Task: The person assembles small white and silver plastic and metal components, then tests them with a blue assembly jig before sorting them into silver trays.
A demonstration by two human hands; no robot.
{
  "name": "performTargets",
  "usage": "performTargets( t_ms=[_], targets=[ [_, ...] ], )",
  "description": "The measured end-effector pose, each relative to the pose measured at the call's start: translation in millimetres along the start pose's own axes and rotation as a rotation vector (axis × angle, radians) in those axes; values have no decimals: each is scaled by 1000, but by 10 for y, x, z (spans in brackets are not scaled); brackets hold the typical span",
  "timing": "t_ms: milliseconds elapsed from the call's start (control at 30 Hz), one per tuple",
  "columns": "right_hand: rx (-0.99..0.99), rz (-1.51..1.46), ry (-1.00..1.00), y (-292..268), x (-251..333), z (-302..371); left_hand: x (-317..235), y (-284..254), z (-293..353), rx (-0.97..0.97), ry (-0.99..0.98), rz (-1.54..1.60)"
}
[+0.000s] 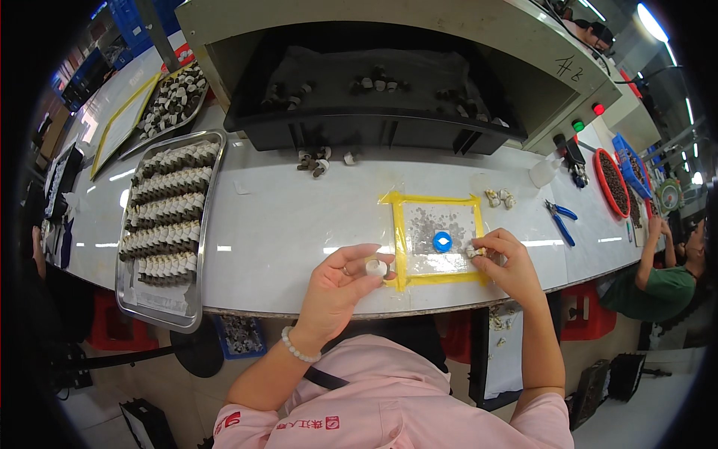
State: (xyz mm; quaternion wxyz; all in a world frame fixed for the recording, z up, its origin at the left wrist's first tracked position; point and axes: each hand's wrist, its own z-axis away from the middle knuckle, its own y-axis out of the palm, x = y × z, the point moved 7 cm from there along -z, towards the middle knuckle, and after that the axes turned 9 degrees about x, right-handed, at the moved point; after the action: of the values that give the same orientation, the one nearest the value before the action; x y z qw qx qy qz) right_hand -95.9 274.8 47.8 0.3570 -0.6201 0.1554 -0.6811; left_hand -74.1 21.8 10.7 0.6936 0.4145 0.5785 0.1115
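Note:
My left hand holds a small white cylindrical part with a dark end between thumb and fingertips, just left of a yellow-taped square. My right hand pinches a small whitish, yellow-tinged piece over the square's right side. Yellow tape frames this shiny patch, which is dotted with grey round marks. Inside it, between my hands, sits a round blue piece with a white centre. Beyond the frame's upper right corner lie a few whitish-yellow pieces.
To the left, a metal tray carries rows of white-and-dark parts. A black bin sits in the machine opening, with loose parts in front. Rightward are blue-handled pliers, a white bottle and a red basket. Another person works far right.

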Motion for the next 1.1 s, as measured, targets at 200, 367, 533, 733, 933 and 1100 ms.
performTargets(
  t_ms=[200,367,533,733,933,1100],
  targets=[
    [-169,176,-185,36,116,34,-120,75,82,-25,193,-563],
    [-200,263,-221,65,73,34,-141,110,88,-40,213,-729],
    [-193,256,-176,31,110,-6,-136,84,99,-79,211,-799],
    [-163,279,-135,-6,54,-27,-154,124,81,-54,233,-891],
    [-133,157,-231,-6,231,-110,-38,68,40,-22,204,-658],
    [-23,263,-293,95,449,-205,84,85,-34,-117,67,-157]
  ],
)
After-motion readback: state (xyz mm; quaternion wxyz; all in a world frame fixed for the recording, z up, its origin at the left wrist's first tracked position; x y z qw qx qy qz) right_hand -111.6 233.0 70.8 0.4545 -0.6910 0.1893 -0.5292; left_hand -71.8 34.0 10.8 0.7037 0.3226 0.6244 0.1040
